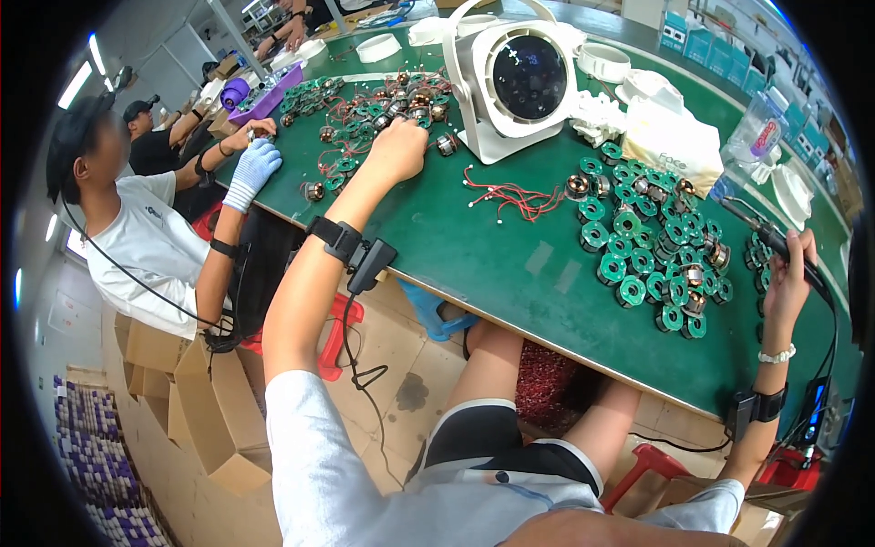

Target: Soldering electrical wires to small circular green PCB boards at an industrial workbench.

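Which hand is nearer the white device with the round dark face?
Left. The left hand is just left of the white device, at the pile of wired coils; the right hand is farther off to its right, holding a black-handled tool.

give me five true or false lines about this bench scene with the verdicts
1. The right hand holds a soldering iron. True.
2. The left hand rests on the lap. False: it is at the heap of red-wired coil parts.
3. A bundle of red wires lies on the green table. True.
4. The white appliance with a round black face lies face down. False: it stands upright.
5. The basket is purple. True.
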### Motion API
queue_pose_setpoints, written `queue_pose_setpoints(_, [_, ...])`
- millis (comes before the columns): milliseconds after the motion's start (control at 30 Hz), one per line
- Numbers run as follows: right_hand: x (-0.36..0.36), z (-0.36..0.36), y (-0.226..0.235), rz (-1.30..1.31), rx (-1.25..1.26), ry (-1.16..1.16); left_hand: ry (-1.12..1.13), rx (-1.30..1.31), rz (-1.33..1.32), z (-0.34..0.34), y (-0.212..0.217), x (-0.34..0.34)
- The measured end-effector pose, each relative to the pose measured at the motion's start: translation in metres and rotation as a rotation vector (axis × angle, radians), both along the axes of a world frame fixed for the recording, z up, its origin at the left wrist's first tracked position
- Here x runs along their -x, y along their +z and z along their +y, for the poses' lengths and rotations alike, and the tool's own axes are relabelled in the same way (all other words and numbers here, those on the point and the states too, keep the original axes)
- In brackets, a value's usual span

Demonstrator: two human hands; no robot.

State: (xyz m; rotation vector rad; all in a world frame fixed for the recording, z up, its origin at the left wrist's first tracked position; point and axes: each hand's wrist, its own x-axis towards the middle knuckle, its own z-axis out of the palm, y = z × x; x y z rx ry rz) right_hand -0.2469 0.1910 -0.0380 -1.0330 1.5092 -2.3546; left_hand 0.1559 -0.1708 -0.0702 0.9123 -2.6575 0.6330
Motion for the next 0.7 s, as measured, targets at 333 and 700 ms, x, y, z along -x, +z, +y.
queue_pose_setpoints(333, [0.001, 0.003, 0.002, -0.008, 0.01, 0.039, 0.091, -0.635, -0.012, -0.003, 0.019, 0.014])
queue_pose_setpoints(700, [-0.013, 0.001, 0.01, 0.007, 0.004, 0.02, 0.128, -0.708, 0.512, -0.016, 0.029, -0.011])
